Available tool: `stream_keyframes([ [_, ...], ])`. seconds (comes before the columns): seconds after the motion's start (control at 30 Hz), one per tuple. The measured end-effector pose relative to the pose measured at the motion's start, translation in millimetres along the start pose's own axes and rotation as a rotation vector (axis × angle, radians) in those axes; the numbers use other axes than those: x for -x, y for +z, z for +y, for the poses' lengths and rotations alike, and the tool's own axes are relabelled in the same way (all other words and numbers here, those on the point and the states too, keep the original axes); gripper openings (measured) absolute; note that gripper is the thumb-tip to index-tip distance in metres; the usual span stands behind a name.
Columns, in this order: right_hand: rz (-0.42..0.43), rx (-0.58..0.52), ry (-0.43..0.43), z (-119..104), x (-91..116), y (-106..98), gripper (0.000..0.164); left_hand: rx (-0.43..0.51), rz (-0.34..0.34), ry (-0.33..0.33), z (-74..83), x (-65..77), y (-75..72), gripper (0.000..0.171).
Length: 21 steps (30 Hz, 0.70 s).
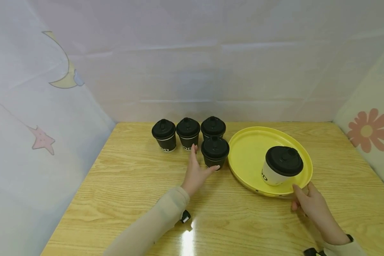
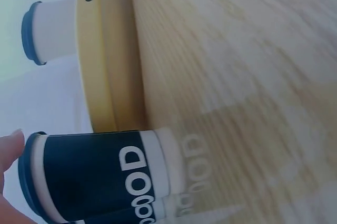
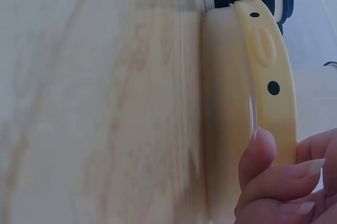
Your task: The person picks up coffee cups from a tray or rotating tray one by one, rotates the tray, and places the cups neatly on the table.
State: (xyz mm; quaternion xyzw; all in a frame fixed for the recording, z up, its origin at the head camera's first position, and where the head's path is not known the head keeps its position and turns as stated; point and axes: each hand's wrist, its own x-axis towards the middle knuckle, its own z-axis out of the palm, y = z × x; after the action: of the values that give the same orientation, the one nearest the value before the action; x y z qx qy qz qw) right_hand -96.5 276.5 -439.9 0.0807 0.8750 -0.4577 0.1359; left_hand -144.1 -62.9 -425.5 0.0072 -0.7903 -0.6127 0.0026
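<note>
My left hand (image 1: 196, 174) reaches to a black paper cup (image 1: 214, 161) with a black lid, thumb and a finger spread on either side of it. The left wrist view shows this cup (image 2: 95, 174) upright on the table, with fingertips (image 2: 11, 148) close by its lid. Beside it is a round yellow tray (image 1: 246, 156), which bears a white lidded cup (image 1: 275, 172). On the tray's near right rim, my right hand (image 1: 312, 206) holds the edge; its curled fingers (image 3: 258, 155) show in the right wrist view.
Behind the near black cup stand more black lidded cups: one at left (image 1: 166, 138), one in the middle (image 1: 188, 137) and one at right (image 1: 213, 126). They are on a wooden table (image 1: 131, 170), with a pale printed cloth (image 1: 185, 71) hanging behind.
</note>
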Motion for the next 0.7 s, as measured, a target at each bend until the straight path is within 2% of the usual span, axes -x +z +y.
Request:
stream_keyframes([
  [0.2,-0.038,0.028,0.026,-0.8,-2.9,-10.3,0.08,-0.011,0.022,0.08,5.1,4.2,-2.2,0.106],
  [0.37,-0.038,0.066,0.021,-2.9,-4.7,-18.4,0.082,-0.049,0.047,0.192,13.6,8.4,-0.4,0.103],
  [0.53,-0.039,0.055,0.012,-2.0,-6.2,-20.5,0.081,-0.063,0.053,0.294,20.5,9.9,1.9,0.101],
  [0.7,-0.035,0.046,0.012,1.1,-5.9,-20.8,0.082,-0.06,0.03,0.346,24.7,9.4,3.7,0.098],
])
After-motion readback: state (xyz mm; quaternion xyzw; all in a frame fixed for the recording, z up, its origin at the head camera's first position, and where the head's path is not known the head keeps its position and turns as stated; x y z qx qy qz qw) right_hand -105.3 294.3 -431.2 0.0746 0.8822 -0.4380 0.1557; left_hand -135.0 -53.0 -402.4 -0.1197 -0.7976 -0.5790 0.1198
